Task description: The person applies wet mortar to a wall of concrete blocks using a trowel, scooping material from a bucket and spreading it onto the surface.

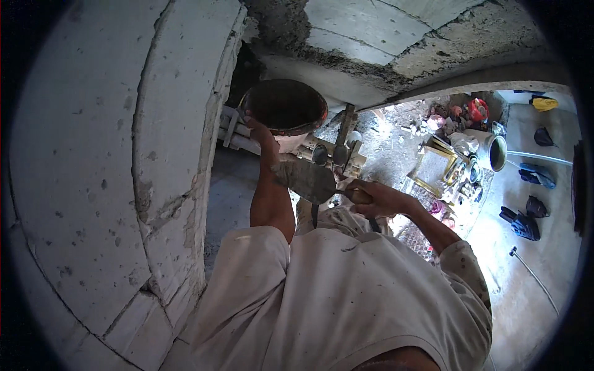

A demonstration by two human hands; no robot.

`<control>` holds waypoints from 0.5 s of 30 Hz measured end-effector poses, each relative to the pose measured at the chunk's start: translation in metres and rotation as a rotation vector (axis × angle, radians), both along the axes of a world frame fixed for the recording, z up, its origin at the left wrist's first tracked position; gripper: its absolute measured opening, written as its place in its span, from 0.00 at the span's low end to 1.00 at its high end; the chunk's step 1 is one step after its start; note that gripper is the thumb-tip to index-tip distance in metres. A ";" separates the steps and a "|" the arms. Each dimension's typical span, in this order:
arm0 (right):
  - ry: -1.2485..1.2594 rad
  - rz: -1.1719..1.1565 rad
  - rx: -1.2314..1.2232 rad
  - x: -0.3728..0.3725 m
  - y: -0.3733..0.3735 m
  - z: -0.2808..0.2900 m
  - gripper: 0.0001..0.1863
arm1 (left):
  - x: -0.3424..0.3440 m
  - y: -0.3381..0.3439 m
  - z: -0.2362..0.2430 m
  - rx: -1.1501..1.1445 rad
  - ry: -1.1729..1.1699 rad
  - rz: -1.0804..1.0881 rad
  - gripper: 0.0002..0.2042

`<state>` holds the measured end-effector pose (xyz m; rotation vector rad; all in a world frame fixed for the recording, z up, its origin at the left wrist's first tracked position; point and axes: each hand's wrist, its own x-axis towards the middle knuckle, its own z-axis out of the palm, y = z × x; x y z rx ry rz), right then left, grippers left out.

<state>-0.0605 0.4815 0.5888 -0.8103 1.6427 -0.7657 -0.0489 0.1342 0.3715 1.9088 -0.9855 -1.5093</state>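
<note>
My right hand [378,200] is closed around the handle of a trowel. Its broad, mortar-stained blade [306,179] is held out in front of my torso, pointing left. On the left, my left hand [264,133] grips the near left side of a round bucket [291,131] at its rim. The bucket has a dark inside and a reddish rim, and its contents are too dark to make out. Wooden slats [234,130] show beside and beneath it.
A block wall [173,111] with rough mortar joints rises close on my left. Far below to the right, the floor holds a fallen drum [497,153], a pale framed panel [431,166], rubble and a red bag [478,110]. Dark clothes [525,224] lie or hang at far right.
</note>
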 end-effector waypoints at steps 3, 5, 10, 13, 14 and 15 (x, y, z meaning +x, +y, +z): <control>-0.199 0.019 0.026 -0.017 0.015 0.024 0.27 | -0.015 0.027 0.034 0.093 0.035 -0.370 0.42; -0.297 -0.011 0.025 -0.019 0.019 0.031 0.26 | -0.017 0.021 0.039 -0.145 -0.202 -0.454 0.44; -0.080 -0.250 -0.160 -0.056 0.013 0.087 0.25 | 0.003 0.003 0.058 -0.241 -0.354 -0.703 0.43; 0.255 -0.419 -0.067 -0.065 0.005 0.097 0.22 | 0.009 0.022 0.128 -0.258 -0.312 -0.697 0.41; 0.414 -0.422 -0.103 -0.061 -0.002 0.088 0.21 | 0.016 0.016 0.137 -0.285 -0.241 -0.750 0.38; 0.579 -0.435 -0.129 -0.054 -0.005 0.067 0.20 | 0.018 0.015 0.145 -0.309 -0.161 -0.815 0.35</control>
